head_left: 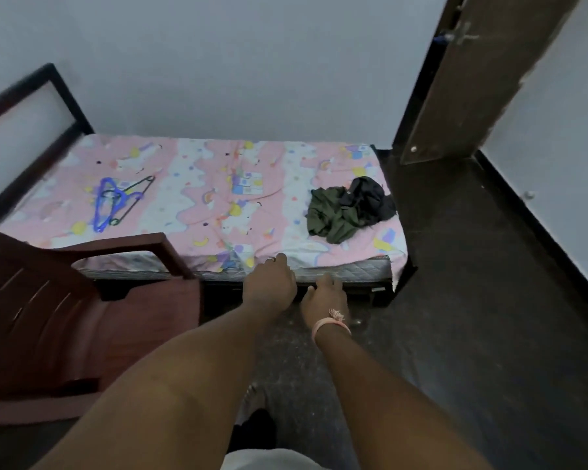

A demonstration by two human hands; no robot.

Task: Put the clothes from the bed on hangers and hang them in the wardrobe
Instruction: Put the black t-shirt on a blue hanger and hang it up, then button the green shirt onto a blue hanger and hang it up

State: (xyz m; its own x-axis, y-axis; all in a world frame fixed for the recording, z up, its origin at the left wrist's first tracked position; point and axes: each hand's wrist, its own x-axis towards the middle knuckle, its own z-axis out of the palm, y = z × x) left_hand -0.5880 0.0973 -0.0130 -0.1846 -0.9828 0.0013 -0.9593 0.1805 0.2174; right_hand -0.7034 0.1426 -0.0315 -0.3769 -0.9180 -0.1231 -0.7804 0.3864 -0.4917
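Clothes are waiting on the bed, so this looks like the very start of a round: nothing is on a hanger yet and both hands hold nothing. The crumpled dark green and black clothes (348, 210) lie in a small heap on the right end of the bed with the pink cartoon sheet (218, 198), close to its far right corner. The blue plastic hangers and thin dark wire hanger (118, 203) lie together on the left end of the same bed, well apart from the heap. The left hand (270, 278) reaches out to the near edge of the bed, with its fingers (280, 259) bent down over the edge of the sheet; it seems to touch the sheet but does not pinch it. The right hand (325, 296) hangs just beside it, a bit lower, in front of the grey mattress side, with loose, slightly spread fingers (330, 281) that hold nothing. I cannot tell if it touches the mattress. Next, I think one hand must go right to pick a piece out of the heap and the other must go left for a hanger. The pieces are tangled, so they may come up together. The brown wardrobe door (482, 72) stands open at the right, and a dark red plastic chair (82, 317) stands just beside the bed on the left
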